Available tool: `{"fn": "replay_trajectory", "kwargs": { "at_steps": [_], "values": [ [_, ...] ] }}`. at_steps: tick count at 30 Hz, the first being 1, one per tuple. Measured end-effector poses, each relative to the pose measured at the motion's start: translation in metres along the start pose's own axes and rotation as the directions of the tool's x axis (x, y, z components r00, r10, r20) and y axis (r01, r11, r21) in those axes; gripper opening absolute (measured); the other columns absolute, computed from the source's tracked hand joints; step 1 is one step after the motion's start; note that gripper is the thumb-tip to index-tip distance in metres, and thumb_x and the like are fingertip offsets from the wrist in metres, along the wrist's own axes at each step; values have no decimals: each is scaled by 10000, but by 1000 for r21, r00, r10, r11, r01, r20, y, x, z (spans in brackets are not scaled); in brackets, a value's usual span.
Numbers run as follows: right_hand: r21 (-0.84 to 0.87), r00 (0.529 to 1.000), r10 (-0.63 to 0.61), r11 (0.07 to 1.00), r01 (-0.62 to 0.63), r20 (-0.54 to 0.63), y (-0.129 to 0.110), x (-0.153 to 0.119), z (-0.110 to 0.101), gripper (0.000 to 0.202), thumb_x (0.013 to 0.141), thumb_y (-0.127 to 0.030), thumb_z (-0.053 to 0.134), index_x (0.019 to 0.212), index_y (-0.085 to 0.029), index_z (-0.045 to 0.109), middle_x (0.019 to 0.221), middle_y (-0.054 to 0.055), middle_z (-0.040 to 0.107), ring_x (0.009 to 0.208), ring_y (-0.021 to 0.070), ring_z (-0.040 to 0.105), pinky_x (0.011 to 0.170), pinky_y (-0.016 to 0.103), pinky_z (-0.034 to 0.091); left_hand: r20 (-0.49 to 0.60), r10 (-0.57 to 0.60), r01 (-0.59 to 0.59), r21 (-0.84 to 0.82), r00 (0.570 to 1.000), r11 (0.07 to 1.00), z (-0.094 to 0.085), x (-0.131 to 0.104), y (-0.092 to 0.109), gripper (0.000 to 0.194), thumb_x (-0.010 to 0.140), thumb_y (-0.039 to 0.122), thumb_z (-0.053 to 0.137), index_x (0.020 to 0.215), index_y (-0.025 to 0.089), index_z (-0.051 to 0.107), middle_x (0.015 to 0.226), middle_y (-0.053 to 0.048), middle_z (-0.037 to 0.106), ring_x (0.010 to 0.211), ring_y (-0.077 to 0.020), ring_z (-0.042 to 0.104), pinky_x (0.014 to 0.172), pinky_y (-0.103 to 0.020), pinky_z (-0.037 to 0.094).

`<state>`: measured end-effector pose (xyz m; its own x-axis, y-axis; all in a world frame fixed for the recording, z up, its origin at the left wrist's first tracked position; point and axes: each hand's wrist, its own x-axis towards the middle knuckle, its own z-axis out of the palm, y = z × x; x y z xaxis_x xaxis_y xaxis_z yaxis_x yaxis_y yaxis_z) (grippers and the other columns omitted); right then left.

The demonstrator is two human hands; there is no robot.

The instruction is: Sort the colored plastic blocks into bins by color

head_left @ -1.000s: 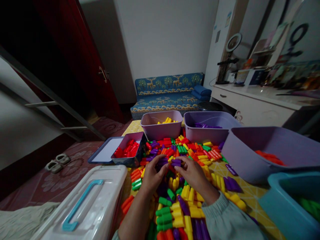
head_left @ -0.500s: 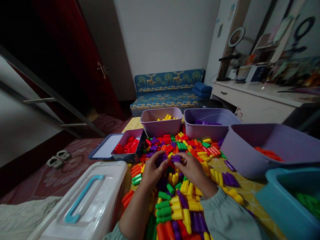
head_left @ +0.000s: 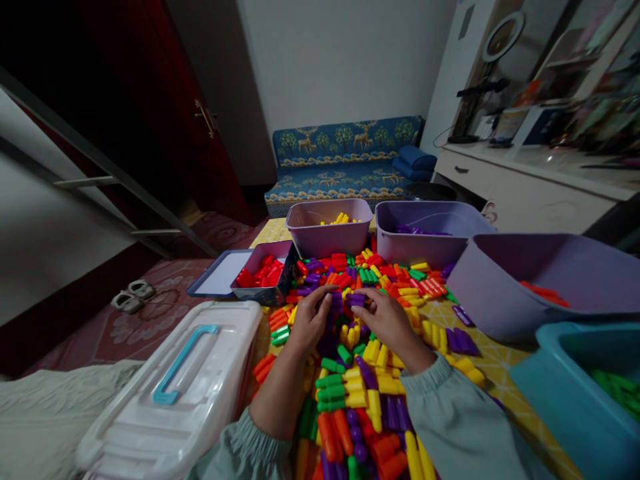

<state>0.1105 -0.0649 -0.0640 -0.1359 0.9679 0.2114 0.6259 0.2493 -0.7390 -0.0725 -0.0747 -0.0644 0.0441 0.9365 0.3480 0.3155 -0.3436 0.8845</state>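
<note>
Both hands are over a spread of red, orange, yellow, green and purple plastic pieces on a yellow patterned cloth (head_left: 493,357). My left hand (head_left: 311,320) has its thumb and fingers closed at the left side of some purple pieces (head_left: 336,303). Close by on the right, my right hand (head_left: 387,321) pinches a purple piece (head_left: 356,300). Yellow pieces (head_left: 350,333) lie just below the hands. Joined green and yellow pieces (head_left: 343,390) rest nearer to me, between the forearms.
Behind the pile stand a pink bin (head_left: 330,239) with yellow pieces and a purple bin (head_left: 425,248) with purple ones. Another purple bin (head_left: 493,293) and a blue bin (head_left: 575,393) stand right. At left are a box (head_left: 265,293) of red pieces and a white lidded case (head_left: 220,373).
The whole view has shifted slightly, with the bins and hands higher in the picture. My left hand has moved a little nearer to the purple pieces, its fingers more closed.
</note>
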Motion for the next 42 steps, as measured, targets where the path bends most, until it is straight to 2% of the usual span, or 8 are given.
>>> {"fn": "replay_trajectory", "kwargs": {
  "at_steps": [5, 11, 13, 19, 23, 27, 33, 42],
  "values": [
    [-9, 1000, 2, 1000, -2, -15, -4, -2, -2, 336, 783, -323, 649, 1104, -224, 670, 956, 47, 691, 759, 178, 629, 687, 300, 488, 9, -10, 10, -65, 1000, 998, 1, -1, -2, 326, 878, 351, 586, 1145, 175, 653, 1065, -79, 715, 965, -197, 668, 833, -278, 522],
    [-45, 966, -176, 984, 170, -190, -13, -2, -9, 211, 830, -389, 647, 924, -219, 730, 984, 70, 680, 980, 220, 612, 883, 340, 468, -3, -9, 9, -130, 1000, 992, 4, 0, -5, 303, 843, 342, 643, 1091, 169, 668, 1031, -84, 722, 946, -191, 680, 833, -282, 537],
    [-14, 958, -194, 981, 195, -212, -17, -3, -10, 213, 852, -395, 625, 901, -214, 726, 973, 69, 689, 963, 211, 621, 878, 333, 472, -16, 1, -3, -140, 1000, 990, 4, 0, -5, 303, 836, 351, 649, 1076, 168, 676, 1018, -84, 725, 925, -189, 684, 819, -281, 544],
    [93, 997, -77, 993, 78, -16, -25, -6, -1, 367, 763, -369, 714, 1105, -242, 675, 854, 21, 718, 685, 168, 638, 660, 292, 505, 11, -16, 18, -222, 1000, 975, 5, -1, -4, 345, 805, 376, 678, 1075, 162, 672, 984, -84, 729, 914, -196, 684, 800, -285, 552],
    [152, 998, -63, 986, 64, -15, -23, -5, 5, 267, 773, -266, 656, 1037, -231, 677, 839, 21, 721, 719, 168, 658, 682, 288, 515, 18, -33, 36, -203, 999, 978, 6, -1, -4, 358, 797, 376, 686, 1087, 166, 675, 980, -79, 725, 869, -191, 680, 761, -275, 548],
    [258, 998, -66, 964, 70, -24, -22, -5, 3, 181, 780, -270, 626, 950, -212, 654, 833, 29, 718, 758, 174, 674, 689, 281, 527, 13, -23, 25, -152, 1000, 988, 6, -1, -5, 341, 808, 380, 676, 1080, 175, 687, 970, -73, 729, 851, -189, 674, 754, -272, 543],
    [420, 1000, 7, 908, 0, -15, -21, -3, -3, 372, 779, -281, 602, 1141, -197, 597, 831, 40, 710, 690, 171, 670, 588, 267, 521, 27, -21, 25, -148, 999, 989, 5, -1, -2, 327, 823, 374, 660, 1077, 169, 680, 917, -67, 728, 809, -175, 669, 714, -251, 531],
    [564, 990, 140, 815, -132, 29, -27, -4, -10, 337, 735, -381, 634, 988, -209, 492, 642, -52, 603, 487, 140, 616, 452, 239, 491, 75, -53, 63, -133, 996, 989, 5, -1, 4, 362, 817, 385, 656, 1104, 164, 674, 903, -62, 728, 748, -161, 667, 674, -241, 522]
  ]
}}
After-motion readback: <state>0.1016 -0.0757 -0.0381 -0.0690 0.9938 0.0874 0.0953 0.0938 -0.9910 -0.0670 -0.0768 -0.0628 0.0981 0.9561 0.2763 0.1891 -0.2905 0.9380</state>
